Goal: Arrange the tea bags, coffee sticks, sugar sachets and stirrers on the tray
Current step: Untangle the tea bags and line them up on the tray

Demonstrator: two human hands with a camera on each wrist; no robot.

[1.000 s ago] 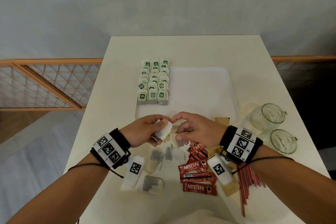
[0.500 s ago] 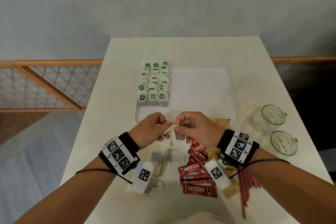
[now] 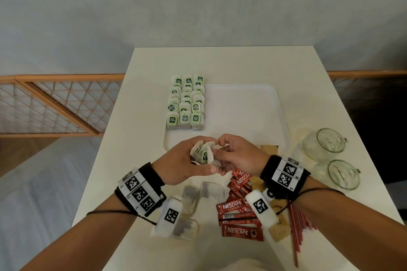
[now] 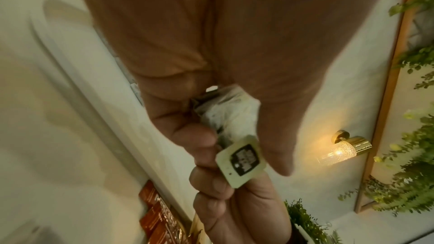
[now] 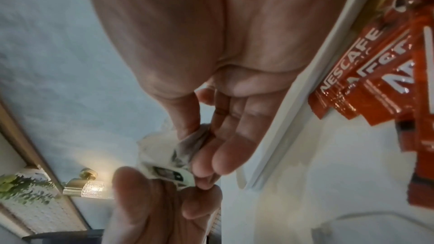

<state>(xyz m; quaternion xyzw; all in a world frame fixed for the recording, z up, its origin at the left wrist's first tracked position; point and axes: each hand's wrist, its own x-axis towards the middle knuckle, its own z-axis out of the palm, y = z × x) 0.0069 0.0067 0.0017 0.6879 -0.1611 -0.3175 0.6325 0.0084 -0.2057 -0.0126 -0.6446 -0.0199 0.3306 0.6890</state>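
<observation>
Just above the near rim of the white tray (image 3: 242,116), my left hand (image 3: 199,161) grips a tea bag (image 3: 203,154) with a green tag. My right hand (image 3: 221,156) pinches the same tea bag from the right. In the left wrist view the crumpled tea bag (image 4: 231,114) and its tag (image 4: 241,160) sit between the fingers. The right wrist view shows thumb and fingers pinching the tea bag (image 5: 187,147). Rows of tea bags (image 3: 186,103) fill the tray's left side. Loose tea bags (image 3: 211,190), red coffee sticks (image 3: 237,209), brown sugar sachets (image 3: 279,229) and red stirrers (image 3: 297,226) lie on the table under my wrists.
Two glass cups (image 3: 323,145) (image 3: 339,174) lie on their sides at the table's right edge. One more sugar sachet (image 3: 269,149) rests by the tray's near right corner. A wooden lattice railing (image 3: 55,105) runs left of the table.
Both hands stayed together over the tray's near rim. The tea bag has been turned in the left hand, and its green tag now faces up.
</observation>
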